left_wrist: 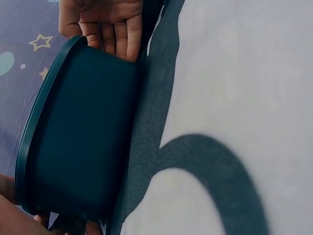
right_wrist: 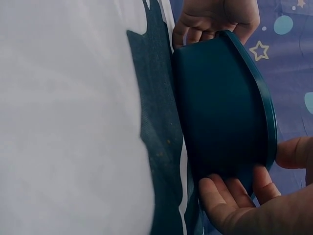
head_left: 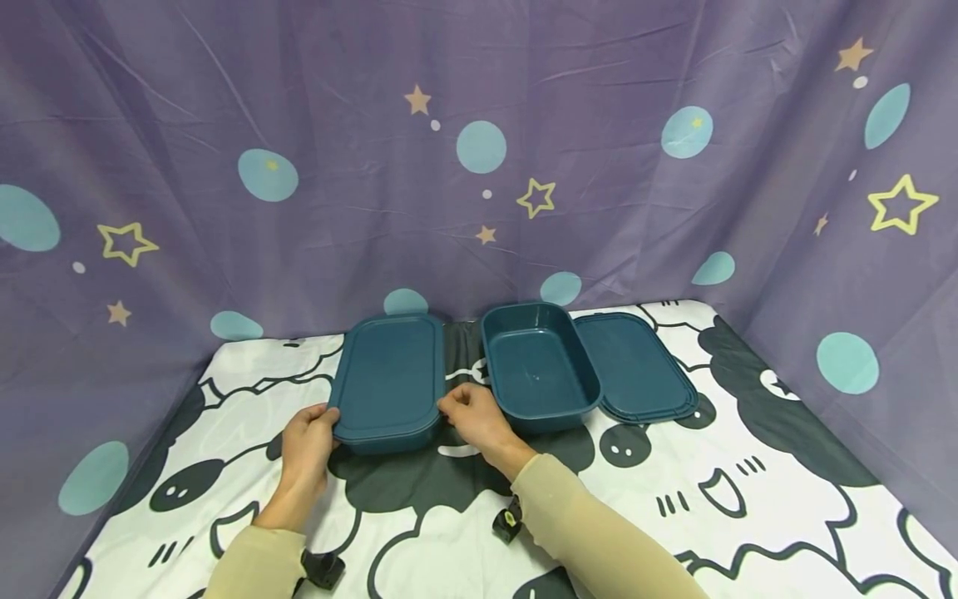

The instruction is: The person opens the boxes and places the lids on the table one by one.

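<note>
A dark teal rectangular food container [head_left: 387, 378] with its lid on stands upright on the printed cloth. My left hand [head_left: 304, 441] holds its left side near the front corner, thumb at the lid's rim. Opposite, my right hand [head_left: 473, 414] grips the right side. In the right wrist view, the right thumb lies at the lid rim and the fingers [right_wrist: 227, 193] press against the lower wall. The left wrist view shows the container's front wall [left_wrist: 85, 132] between both hands. Most of the left hand is cut off at that view's lower corner.
Right of the lidded container stands an open teal container [head_left: 537, 366], its inside bare. A loose teal lid [head_left: 636, 366] lies flat beside it, partly hidden behind its wall. A purple curtain [head_left: 359, 208] with stars and dots hangs behind the white-and-dark cartoon tablecloth [head_left: 419, 541].
</note>
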{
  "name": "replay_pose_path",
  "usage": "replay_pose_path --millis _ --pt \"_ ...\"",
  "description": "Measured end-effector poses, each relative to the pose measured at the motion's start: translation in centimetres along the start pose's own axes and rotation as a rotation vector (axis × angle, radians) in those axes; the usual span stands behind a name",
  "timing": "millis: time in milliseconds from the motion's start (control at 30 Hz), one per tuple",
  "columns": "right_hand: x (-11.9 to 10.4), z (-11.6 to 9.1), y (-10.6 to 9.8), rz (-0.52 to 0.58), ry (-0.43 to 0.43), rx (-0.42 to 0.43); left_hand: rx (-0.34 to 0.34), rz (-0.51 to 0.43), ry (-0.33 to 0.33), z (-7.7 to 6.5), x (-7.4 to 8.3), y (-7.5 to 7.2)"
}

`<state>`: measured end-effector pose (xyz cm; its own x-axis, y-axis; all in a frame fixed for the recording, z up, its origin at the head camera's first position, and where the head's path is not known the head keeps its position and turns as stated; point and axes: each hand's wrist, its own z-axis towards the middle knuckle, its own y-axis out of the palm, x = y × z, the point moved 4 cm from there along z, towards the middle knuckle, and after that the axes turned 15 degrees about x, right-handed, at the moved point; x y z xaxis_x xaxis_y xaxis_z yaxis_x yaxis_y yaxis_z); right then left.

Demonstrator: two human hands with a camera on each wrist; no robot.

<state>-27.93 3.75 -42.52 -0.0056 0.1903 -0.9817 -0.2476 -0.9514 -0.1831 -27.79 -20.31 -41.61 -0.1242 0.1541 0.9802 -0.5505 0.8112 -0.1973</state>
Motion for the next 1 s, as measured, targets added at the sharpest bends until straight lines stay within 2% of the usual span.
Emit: replay_pose_path --millis 267,767,1000 --pt "-0.14 -0.2 -0.29 -0.009 -0.022 0.004 0.013 0.018 -0.006 0.05 -0.18 0.15" --pt "-0.64 -0.55 -0.78 -0.117 -0.115 0.06 -0.001 0.002 -0.015 -0.37 -0.03 0.52" --pt "-0.75 -0.56 -0.93 -0.152 -0.123 0.074 -0.015 0.021 -0.016 -0.25 -0.05 0.48"
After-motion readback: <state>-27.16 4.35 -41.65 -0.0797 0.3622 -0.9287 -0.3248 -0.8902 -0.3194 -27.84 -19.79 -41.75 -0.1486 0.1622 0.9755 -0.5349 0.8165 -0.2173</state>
